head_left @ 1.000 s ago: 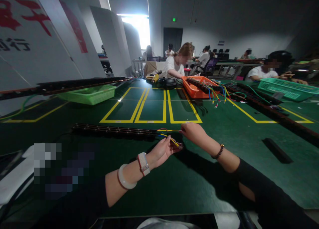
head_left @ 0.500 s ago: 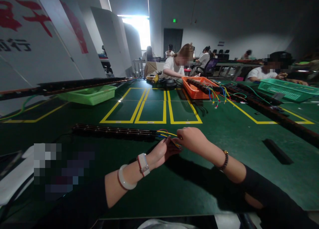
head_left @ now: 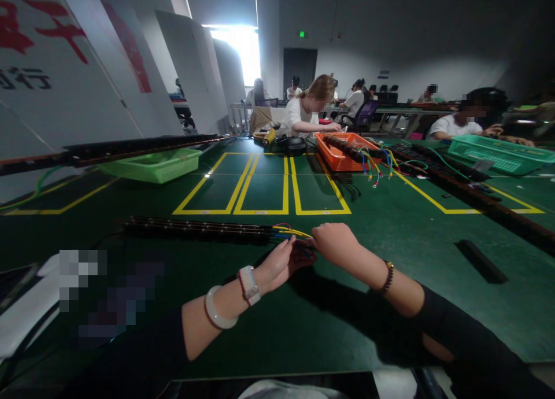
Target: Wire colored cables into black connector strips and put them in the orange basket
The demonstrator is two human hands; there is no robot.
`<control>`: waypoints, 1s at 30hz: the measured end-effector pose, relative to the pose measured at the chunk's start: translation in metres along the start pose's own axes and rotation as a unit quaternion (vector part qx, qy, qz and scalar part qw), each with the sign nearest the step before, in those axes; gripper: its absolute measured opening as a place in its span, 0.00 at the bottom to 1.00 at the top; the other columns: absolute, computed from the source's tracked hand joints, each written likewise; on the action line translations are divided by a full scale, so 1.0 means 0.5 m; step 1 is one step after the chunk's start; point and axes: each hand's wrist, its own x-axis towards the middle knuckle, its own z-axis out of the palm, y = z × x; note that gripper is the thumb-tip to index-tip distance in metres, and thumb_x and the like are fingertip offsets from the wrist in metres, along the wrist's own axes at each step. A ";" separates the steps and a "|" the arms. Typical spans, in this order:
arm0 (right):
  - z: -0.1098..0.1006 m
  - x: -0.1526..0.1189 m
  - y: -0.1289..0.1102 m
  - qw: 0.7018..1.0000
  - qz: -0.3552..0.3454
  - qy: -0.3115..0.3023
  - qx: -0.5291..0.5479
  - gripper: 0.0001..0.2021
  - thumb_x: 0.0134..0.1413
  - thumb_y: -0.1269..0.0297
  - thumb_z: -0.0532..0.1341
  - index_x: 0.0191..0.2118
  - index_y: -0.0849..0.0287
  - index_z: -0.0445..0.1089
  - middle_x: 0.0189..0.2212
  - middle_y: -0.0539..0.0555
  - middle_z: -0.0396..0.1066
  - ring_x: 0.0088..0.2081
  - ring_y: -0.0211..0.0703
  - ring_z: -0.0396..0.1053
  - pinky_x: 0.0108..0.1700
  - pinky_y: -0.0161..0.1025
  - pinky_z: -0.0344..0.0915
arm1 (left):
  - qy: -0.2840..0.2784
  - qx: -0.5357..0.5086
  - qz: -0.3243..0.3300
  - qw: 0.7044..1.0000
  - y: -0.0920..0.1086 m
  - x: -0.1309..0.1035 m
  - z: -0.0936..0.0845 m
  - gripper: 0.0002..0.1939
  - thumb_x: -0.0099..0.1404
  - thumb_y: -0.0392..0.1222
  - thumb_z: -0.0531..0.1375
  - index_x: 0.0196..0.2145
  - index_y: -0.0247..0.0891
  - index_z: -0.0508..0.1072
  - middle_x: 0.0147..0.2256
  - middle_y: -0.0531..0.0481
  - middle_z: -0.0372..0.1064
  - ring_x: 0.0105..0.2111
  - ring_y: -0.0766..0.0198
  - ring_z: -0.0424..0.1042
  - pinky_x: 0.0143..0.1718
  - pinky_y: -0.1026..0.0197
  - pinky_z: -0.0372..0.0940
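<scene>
A long dark strip-like bundle (head_left: pixel 199 229) lies across the green table, with yellow, red and blue wires (head_left: pixel 288 230) coming out of its right end. My left hand (head_left: pixel 280 263) is closed around the blue and yellow wires near that end, its watch and pale bangle showing on the wrist. Close against it, my right hand (head_left: pixel 336 243) pinches the wires' ends with bent fingers. The wire tips are mostly hidden between the two hands.
Beyond my hands are yellow taped rectangles, an orange basket (head_left: pixel 344 163) with wired strips, a light green basket (head_left: pixel 160 166) and a teal basket (head_left: pixel 498 161). A dark flat piece (head_left: pixel 480 261) lies to my right. Co-workers sit across the table.
My hands stay at nearly the same spot, the right one shifted very slightly right along the wires. The co-worker behind the orange basket has moved a hand.
</scene>
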 end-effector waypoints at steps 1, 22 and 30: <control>0.003 0.006 0.004 1.000 0.006 0.000 0.000 0.17 0.62 0.58 0.53 0.38 0.65 0.75 0.34 0.64 0.73 0.37 0.53 0.73 0.37 0.42 0.66 | 0.000 -0.001 0.003 1.000 0.000 0.000 0.000 0.12 0.70 0.39 0.48 0.39 0.29 0.68 0.35 0.39 0.72 0.34 0.59 0.73 0.41 0.56 0.67; -0.008 -0.032 -0.031 0.994 -0.103 0.014 0.043 0.14 0.60 0.58 0.56 0.46 0.60 0.68 0.36 0.60 0.73 0.37 0.52 0.73 0.34 0.40 0.67 | 0.020 -0.029 -0.010 0.999 0.005 -0.003 0.002 0.08 0.67 0.31 0.52 0.31 0.31 0.68 0.29 0.48 0.69 0.27 0.69 0.69 0.34 0.65 0.65; 0.005 -0.021 -0.020 0.993 -0.110 0.006 0.036 0.13 0.58 0.75 0.53 0.46 0.63 0.70 0.36 0.62 0.73 0.37 0.52 0.74 0.37 0.42 0.68 | -0.004 -0.029 -0.006 1.000 0.001 0.001 -0.008 0.07 0.67 0.34 0.53 0.36 0.31 0.70 0.35 0.44 0.72 0.36 0.63 0.73 0.49 0.55 0.64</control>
